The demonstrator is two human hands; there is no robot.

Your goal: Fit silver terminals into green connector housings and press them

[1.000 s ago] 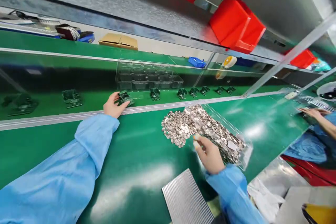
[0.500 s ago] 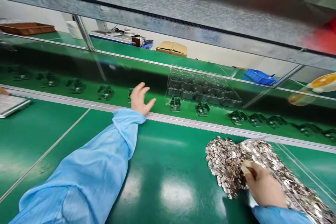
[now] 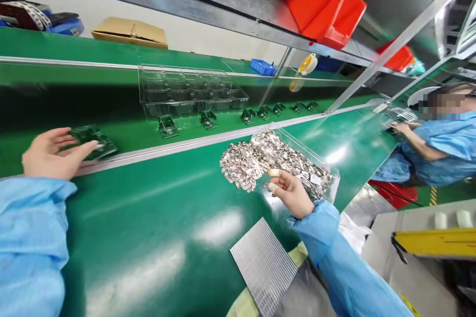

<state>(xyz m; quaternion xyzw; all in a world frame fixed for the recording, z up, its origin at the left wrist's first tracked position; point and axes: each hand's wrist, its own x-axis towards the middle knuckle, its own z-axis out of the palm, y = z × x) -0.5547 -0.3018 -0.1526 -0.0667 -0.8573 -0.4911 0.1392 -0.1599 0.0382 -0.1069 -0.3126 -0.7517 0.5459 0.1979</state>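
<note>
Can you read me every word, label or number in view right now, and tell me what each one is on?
White label on the clear plastic tray: too small to read.
Green circuit boards: any markings are too small and blurred to read.
Nothing in view can be read.

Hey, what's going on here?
A person in a blue gown is working at a green work belt. Their left hand is on a small green circuit board, one of a row of them. Their right hand is beside a heap of small metal pieces in a clear tray. A co-worker sits farther along.
</note>
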